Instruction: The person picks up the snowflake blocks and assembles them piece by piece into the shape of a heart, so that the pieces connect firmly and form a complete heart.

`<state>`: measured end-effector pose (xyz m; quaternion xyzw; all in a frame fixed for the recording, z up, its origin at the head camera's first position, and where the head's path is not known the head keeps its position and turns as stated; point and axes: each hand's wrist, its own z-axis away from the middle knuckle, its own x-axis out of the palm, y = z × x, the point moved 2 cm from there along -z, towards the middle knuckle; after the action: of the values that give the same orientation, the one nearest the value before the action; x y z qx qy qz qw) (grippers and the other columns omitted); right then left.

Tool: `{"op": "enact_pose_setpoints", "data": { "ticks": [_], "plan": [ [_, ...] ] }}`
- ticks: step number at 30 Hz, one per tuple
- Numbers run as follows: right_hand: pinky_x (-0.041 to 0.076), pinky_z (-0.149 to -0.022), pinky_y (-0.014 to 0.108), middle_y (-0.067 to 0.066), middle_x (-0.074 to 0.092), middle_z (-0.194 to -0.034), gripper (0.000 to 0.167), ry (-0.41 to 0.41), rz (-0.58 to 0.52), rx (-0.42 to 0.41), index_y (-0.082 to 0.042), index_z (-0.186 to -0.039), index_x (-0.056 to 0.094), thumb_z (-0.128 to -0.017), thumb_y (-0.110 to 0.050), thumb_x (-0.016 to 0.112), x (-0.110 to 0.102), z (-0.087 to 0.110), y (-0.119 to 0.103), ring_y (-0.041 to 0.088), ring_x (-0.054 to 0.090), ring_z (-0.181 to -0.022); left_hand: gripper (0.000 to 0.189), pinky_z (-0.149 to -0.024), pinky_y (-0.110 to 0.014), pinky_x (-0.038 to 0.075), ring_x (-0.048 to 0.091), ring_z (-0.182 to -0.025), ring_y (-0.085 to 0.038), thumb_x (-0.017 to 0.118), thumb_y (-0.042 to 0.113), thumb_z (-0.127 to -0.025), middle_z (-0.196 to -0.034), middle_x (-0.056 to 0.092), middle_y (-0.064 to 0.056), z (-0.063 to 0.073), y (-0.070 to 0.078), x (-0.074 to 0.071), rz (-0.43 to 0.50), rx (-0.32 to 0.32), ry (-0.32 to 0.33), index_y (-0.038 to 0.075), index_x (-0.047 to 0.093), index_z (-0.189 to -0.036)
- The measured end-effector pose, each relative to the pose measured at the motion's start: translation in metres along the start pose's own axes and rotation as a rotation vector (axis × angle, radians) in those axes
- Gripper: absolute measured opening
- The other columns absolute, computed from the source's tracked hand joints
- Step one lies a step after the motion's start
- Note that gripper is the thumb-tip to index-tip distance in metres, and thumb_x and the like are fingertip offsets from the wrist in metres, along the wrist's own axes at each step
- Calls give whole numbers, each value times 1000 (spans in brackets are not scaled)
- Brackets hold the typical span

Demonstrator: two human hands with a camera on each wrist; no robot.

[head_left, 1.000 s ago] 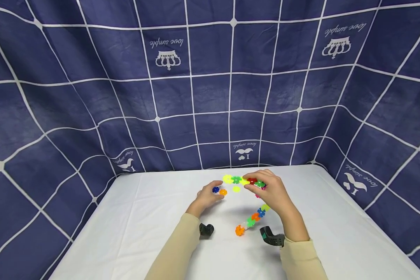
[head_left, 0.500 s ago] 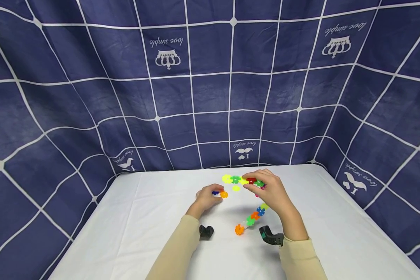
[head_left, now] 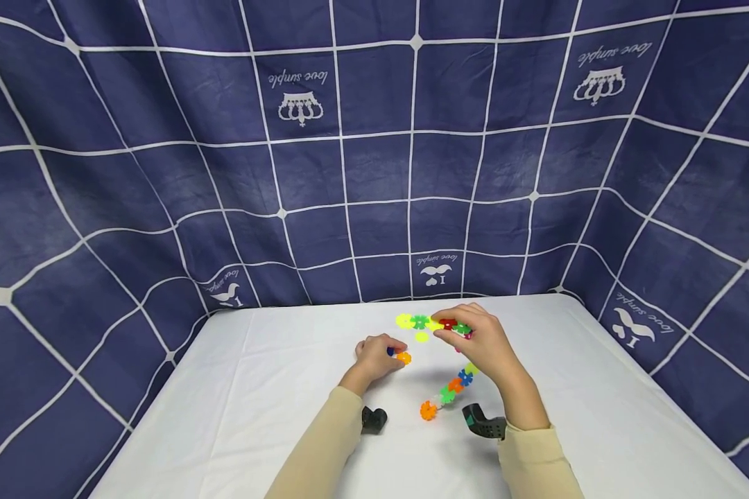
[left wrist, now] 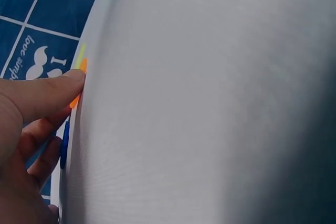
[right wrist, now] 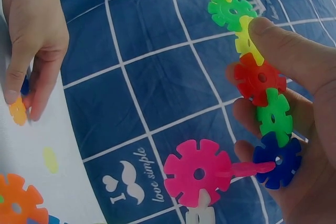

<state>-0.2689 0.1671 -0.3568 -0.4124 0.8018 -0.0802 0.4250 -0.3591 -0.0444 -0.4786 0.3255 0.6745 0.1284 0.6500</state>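
My left hand (head_left: 376, 357) is low over the table, pinching an orange snowflake disc (head_left: 404, 357) between thumb and fingers. A dark blue disc (left wrist: 64, 145) lies beside its other fingers, partly hidden. My right hand (head_left: 482, 341) holds up a long chain of interlocked notched discs, its thumb on a yellow disc (right wrist: 247, 40). Green (right wrist: 231, 12), red (right wrist: 261, 78), blue (right wrist: 277, 160) and pink discs (right wrist: 197, 173) belong to this chain. Its lower end hangs toward me and finishes in an orange disc (head_left: 428, 410).
A loose yellow disc (head_left: 422, 337) lies on the white-covered table (head_left: 237, 402), between the hands. A dark blue checked curtain (head_left: 374, 166) encloses the table at the back and sides. Black wrist cameras (head_left: 483, 421) sit below both hands.
The left hand has closed on the orange disc and shifted it slightly right and toward me. My right hand and the chain have stayed nearly still.
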Motion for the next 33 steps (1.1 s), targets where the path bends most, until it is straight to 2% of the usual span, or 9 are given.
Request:
{"op": "enact_pose_setpoints", "data": {
  "ticks": [7, 15, 20, 23, 26, 30, 33],
  "plan": [
    [57, -82, 31, -7, 75, -103, 29, 0, -1, 6, -22, -107, 77, -80, -19, 85, -1, 1, 0, 11, 61, -100, 22, -107, -61, 26, 51, -98, -24, 86, 21, -76, -96, 66, 0, 5, 3, -2, -17, 2, -3, 22, 78, -97],
    [57, -84, 30, -8, 75, -103, 28, -10, -3, 9, -22, -107, 77, -80, -19, 84, 0, 1, 1, 11, 61, -101, 26, -107, -59, 24, 52, -84, -14, 87, 13, -75, -76, 62, 7, 15, -2, -6, 105, -22, 52, 20, 66, -87],
    [58, -82, 33, -8, 75, -102, 28, -6, -4, -6, -22, -106, 77, -80, -18, 85, 0, 1, 1, 11, 61, -99, 20, -101, -51, 28, 55, -72, -7, 85, 14, -77, -72, 63, 8, 23, -4, -10, 163, -10, 93, 19, 69, -88],
    [58, -83, 34, -8, 75, -101, 28, -8, -1, -13, -22, -107, 77, -80, -19, 85, 0, 0, 1, 11, 61, -99, 19, -100, -48, 31, 55, -71, -9, 85, 14, -78, -72, 64, 6, 28, -4, -13, 203, -7, 134, 17, 70, -89],
    [57, -83, 33, -8, 75, -101, 28, -8, 3, -18, -22, -106, 77, -80, -19, 85, 0, 0, 1, 10, 61, -100, 19, -92, -41, 41, 55, -75, -12, 84, 10, -78, -75, 65, 3, 32, 0, -19, 282, -34, 176, 15, 71, -91],
    [57, -83, 34, -8, 75, -102, 28, -11, 5, -17, -22, -107, 77, -80, -19, 85, 0, 0, 0, 11, 61, -100, 17, -70, -25, 50, 59, -82, -14, 80, 7, -82, -83, 69, -2, 37, 8, -31, 437, -59, 193, 11, 71, -96],
    [58, -83, 36, -8, 75, -102, 28, -13, 2, -14, -22, -107, 77, -80, -19, 84, 0, 1, 0, 11, 61, -99, 14, -70, -23, 55, 66, -81, -16, 76, 7, -86, -88, 72, -8, 42, 16, -40, 558, -50, 190, 6, 71, -99]
  ]
}}
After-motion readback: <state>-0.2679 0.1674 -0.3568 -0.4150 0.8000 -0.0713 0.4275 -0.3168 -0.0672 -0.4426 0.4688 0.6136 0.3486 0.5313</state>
